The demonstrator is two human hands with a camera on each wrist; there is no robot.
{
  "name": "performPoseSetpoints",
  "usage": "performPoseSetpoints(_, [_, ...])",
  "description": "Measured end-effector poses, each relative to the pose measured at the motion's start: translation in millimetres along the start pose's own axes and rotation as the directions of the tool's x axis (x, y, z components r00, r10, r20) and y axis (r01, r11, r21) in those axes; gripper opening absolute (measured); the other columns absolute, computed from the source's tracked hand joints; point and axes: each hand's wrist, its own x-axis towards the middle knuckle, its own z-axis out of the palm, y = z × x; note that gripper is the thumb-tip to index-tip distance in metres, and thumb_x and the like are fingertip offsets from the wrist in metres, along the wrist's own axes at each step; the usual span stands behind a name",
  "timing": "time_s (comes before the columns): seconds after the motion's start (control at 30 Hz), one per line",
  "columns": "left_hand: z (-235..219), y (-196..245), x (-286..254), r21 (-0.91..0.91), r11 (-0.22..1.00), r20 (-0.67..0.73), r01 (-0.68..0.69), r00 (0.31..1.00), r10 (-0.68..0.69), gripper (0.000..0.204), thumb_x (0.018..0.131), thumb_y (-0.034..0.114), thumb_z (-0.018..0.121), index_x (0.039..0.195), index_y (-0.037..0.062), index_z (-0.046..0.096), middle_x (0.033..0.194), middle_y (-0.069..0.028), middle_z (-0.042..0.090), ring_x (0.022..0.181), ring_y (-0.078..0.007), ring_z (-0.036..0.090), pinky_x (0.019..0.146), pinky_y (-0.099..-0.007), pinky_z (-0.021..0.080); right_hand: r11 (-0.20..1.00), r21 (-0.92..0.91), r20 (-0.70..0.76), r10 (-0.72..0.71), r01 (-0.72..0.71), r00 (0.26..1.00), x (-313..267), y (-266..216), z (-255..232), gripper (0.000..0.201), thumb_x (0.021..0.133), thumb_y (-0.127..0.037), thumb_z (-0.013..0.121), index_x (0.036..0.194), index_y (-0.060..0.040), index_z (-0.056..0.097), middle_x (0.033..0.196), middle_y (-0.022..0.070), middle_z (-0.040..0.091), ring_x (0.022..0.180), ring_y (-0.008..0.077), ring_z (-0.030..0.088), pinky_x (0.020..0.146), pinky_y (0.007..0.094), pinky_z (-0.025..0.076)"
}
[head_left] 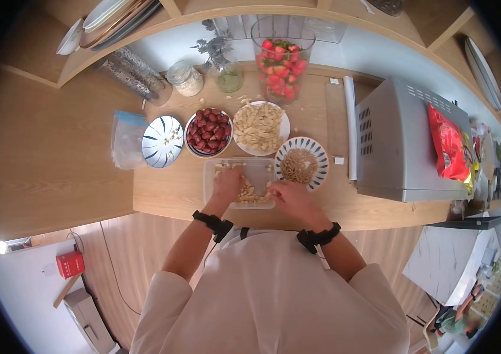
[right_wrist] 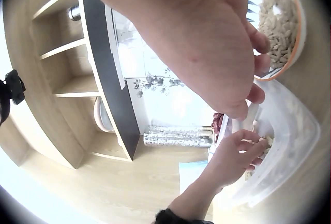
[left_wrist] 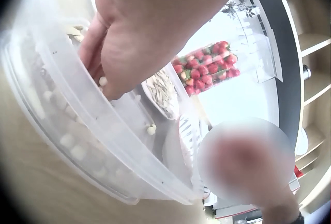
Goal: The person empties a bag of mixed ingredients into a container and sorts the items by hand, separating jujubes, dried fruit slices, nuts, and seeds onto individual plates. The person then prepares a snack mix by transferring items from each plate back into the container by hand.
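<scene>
A clear plastic box (head_left: 209, 177) holding small pale pieces (head_left: 249, 193) stands at the counter's front. The left hand (head_left: 228, 186) reaches into it, fingers bent down; a round pale piece (left_wrist: 103, 81) shows at its fingertips in the left wrist view, and the right wrist view shows the same hand (right_wrist: 232, 157) pinching. Over the box's right edge is the right hand (head_left: 295, 199), its fingers (right_wrist: 261, 64) bent in the right wrist view; whether they hold anything is hidden. The left wrist view blurs that hand (left_wrist: 243, 164).
Behind the box stand a blue-striped plate (head_left: 159, 154), a bowl of red dates (head_left: 208, 131) and a plate of pale slices (head_left: 257, 127). To its right is a bowl of seeds (head_left: 299, 166). Farther back are a strawberry vase (head_left: 280, 71) and jar (head_left: 185, 79); a grey appliance (head_left: 401, 141) stands right.
</scene>
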Motion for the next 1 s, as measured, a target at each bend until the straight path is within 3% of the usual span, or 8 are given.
performPoseSetpoints(0.17, [-6.0,-3.9,7.9,-0.041,0.999,-0.085,0.029,0.996,-0.032,0.019,0.084,0.028,0.066,0.095,0.0121,0.068,0.088,-0.0149,0.07,0.086,-0.0352,0.067,0.075,-0.0468,0.054,0.998,-0.063,0.001,0.014,-0.014,1.0,1.6,4.9,3.6,0.016,0.09,-0.02,0.062,0.099,-0.0072,0.062,0.089,0.0107,0.067,0.084,0.0312,0.066,0.073,0.044,0.051])
performPoseSetpoints(0.37, [2.9,4.0,12.4,-0.098,0.995,-0.101,0.011,0.995,-0.021,0.028,0.086,0.028,0.064,0.109,0.013,0.065,0.09,-0.0148,0.071,0.086,-0.0367,0.068,0.078,-0.0482,0.054,0.998,-0.05,-0.007,0.039,-0.039,0.999,1.8,4.4,7.9,0.015,0.09,-0.02,0.062,0.098,-0.0077,0.062,0.09,0.0109,0.067,0.084,0.0317,0.066,0.072,0.0447,0.051])
performPoseSetpoints(0.43, [4.2,9.9,9.1,-0.209,0.97,-0.101,0.126,0.984,-0.149,0.031,0.085,0.029,0.065,0.112,0.0147,0.066,0.09,-0.0134,0.072,0.086,-0.0359,0.068,0.079,-0.0477,0.054,0.998,-0.044,-0.012,0.04,-0.04,0.999,2.9,6.9,12.4,0.014,0.09,-0.019,0.061,0.098,-0.0078,0.062,0.09,0.0112,0.067,0.084,0.032,0.066,0.072,0.0448,0.051])
performPoseSetpoints(0.53, [6.8,14.8,7.5,-0.298,0.944,-0.122,0.139,0.976,-0.182,0.034,0.085,0.032,0.066,0.116,0.0173,0.066,0.091,-0.0119,0.073,0.087,-0.035,0.069,0.079,-0.0477,0.054,0.998,-0.037,-0.005,0.051,-0.052,0.999,2.8,7.6,15.0,0.013,0.09,-0.018,0.061,0.098,-0.0079,0.062,0.091,0.0116,0.067,0.085,0.0326,0.066,0.073,0.0448,0.051])
performPoseSetpoints(0.77, [18.6,19.4,17.9,-0.423,0.889,-0.06,0.177,0.973,-0.222,0.032,0.084,0.036,0.069,0.108,0.0158,0.066,0.089,-0.0086,0.073,0.088,-0.0319,0.069,0.077,-0.0449,0.054,0.999,-0.03,0.016,0.033,-0.032,0.999,4.4,9.4,16.5,0.013,0.089,-0.017,0.061,0.099,-0.0078,0.062,0.095,0.0121,0.066,0.087,0.0344,0.064,0.074,0.0448,0.052])
performPoseSetpoints(0.83, [22.2,24.6,19.8,-0.338,0.922,-0.113,0.189,0.965,-0.239,0.029,0.082,0.034,0.072,0.099,0.0119,0.067,0.082,-0.009,0.072,0.078,-0.0277,0.07,0.071,-0.0426,0.054,0.999,-0.038,0.016,0.023,-0.023,1.0,4.9,10.5,18.7,0.013,0.089,-0.017,0.061,0.099,-0.008,0.062,0.097,0.0119,0.065,0.087,0.0346,0.064,0.075,0.0449,0.052])
performPoseSetpoints(1.0, [26.3,24.5,22.7,-0.361,0.924,-0.156,0.128,0.968,-0.195,0.027,0.082,0.033,0.072,0.098,0.0126,0.066,0.077,-0.0083,0.072,0.075,-0.0289,0.07,0.07,-0.0424,0.054,0.996,-0.09,0.031,0.022,-0.019,0.999,5.9,11.0,20.3,0.014,0.089,-0.017,0.061,0.1,-0.0086,0.061,0.099,0.011,0.063,0.089,0.0346,0.064,0.076,0.0451,0.052])
